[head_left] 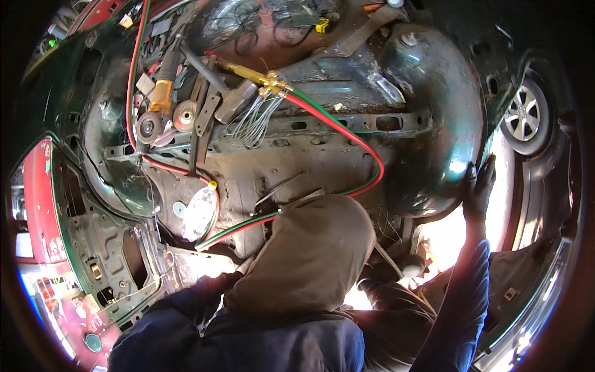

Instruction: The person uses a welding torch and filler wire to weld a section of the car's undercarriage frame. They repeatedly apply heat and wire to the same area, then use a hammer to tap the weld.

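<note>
My right arm reaches out to the right. My right hand (480, 192) rests with its fingers stretched up against the edge of the dark green wheel arch (443, 136), beside a bright gap. It appears to hold nothing. My left hand (224, 283) is low at the left of my bent knee, dark and partly hidden, so its fingers cannot be made out. A gas torch (260, 79) with brass fittings lies across the bare car body ahead of me. Red and green hoses (347, 124) loop from it toward my knee.
An angle grinder (162, 93), a hammer (237, 100) and loose wires (255, 124) lie among tools at the far left. A clear plastic-looking piece (200, 214) sits by the hose. Bare metal door frames stand both sides; a car wheel (524, 118) shows at right.
</note>
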A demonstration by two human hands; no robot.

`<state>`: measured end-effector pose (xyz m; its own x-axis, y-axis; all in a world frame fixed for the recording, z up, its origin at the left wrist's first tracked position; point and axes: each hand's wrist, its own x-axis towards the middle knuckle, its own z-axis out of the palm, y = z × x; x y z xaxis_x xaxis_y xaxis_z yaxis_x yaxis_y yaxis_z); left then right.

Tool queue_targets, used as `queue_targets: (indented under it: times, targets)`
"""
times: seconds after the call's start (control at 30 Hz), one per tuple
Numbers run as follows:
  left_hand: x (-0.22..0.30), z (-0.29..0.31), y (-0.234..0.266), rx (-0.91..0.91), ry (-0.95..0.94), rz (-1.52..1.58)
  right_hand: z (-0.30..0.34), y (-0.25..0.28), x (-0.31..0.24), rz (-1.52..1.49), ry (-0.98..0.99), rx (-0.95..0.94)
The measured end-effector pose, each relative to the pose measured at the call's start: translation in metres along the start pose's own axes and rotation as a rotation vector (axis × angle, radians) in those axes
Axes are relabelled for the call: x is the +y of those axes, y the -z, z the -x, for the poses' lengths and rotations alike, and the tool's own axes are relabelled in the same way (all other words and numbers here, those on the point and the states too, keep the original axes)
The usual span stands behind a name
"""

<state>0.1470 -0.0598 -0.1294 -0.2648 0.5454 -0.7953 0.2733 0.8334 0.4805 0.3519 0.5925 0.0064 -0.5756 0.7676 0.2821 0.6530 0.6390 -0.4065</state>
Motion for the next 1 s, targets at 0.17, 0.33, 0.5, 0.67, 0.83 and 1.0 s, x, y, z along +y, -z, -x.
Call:
queue_targets:
  times: [0.17,0.33,0.5,0.67,0.83,1.0]
  targets:
    - [0.014,0.01,0.092,-0.193,-0.111,-0.229,0.026,0.004,-0.092,0.148,0.009,0.286]
    - [0.154,-0.045,0.231,0.96,-0.685,-0.201,0.03,-0.05,-0.212,-0.413,0.221,0.039]
    - [0.164,-0.113,0.283,1.09,-0.88,-0.503,-0.014,-0.147,-0.333,-0.491,0.355,-0.167]
    - [0.171,-0.14,0.286,1.037,-0.835,-0.483,-0.044,-0.207,-0.382,-0.472,0.453,-0.168]
    - [0.174,-0.14,0.286,1.069,-0.812,-0.501,-0.052,-0.234,-0.413,-0.295,0.347,-0.232]
    - [0.156,-0.145,0.284,0.971,-0.699,-0.524,-0.079,-0.249,-0.435,-0.266,0.232,-0.456]
